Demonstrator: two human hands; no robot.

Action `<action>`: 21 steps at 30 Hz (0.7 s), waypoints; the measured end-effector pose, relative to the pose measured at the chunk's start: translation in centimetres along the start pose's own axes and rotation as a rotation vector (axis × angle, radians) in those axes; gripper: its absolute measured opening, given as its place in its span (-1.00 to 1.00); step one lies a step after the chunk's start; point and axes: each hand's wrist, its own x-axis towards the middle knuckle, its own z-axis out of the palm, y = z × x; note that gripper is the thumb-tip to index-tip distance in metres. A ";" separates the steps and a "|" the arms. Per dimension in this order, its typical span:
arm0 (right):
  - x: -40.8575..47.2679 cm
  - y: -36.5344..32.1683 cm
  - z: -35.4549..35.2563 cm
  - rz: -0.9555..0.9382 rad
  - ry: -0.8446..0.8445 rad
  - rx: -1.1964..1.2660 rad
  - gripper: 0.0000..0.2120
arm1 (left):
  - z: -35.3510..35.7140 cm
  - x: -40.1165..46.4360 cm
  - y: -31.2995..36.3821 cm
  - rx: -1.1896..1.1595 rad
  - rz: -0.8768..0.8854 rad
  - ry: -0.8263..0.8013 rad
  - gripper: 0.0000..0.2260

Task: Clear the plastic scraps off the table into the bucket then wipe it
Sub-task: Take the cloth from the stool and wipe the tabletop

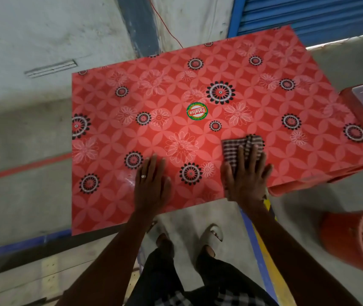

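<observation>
Head view shows the right hand (248, 175) pressing flat on the checked cloth (241, 145) on the red surface (275, 111), unwiped area spreading leftward, while the left hand (152, 180) rests open and empty.

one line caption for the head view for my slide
Right hand presses a checked cloth on the red patterned table; left hand rests flat beside it, bucket at right.

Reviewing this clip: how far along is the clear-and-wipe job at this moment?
Clearing looks done: no scraps show on the red table, and the bucket at the right holds pale material, too blurred to identify. Wiping is in hand: the right hand presses a checked cloth flat near the front edge, while the left hand rests flat on the tabletop. The rest of the surface presumably remains to wipe.
</observation>
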 end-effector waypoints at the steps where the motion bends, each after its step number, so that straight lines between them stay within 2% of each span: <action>1: -0.7 -1.6 0.3 -0.027 -0.005 -0.006 -0.27 | -0.2 -0.1 -0.2 0.003 -0.019 -0.002 -0.49; 5: -3.9 -8.2 1.5 -0.161 -0.042 0.003 -0.29 | -1.1 -0.8 -1.8 0.048 -0.151 -0.077 -0.42; 10: -6.9 -14.1 2.2 -0.334 -0.084 0.029 -0.31 | -2.2 -0.8 -4.8 0.024 -0.080 -0.122 -0.45; 13: -6.5 -13.4 2.3 -0.374 -0.071 0.041 -0.32 | -2.5 -0.6 -6.9 0.001 -0.092 -0.091 -0.47; 16: -5.2 -11.6 1.9 -0.414 -0.080 0.013 -0.30 | -2.9 -0.2 -9.1 0.011 -0.030 -0.060 -0.49; 21: -2.1 -9.1 1.1 -0.290 -0.012 0.020 -0.29 | -3.5 1.3 -13.3 0.040 0.015 -0.027 -0.50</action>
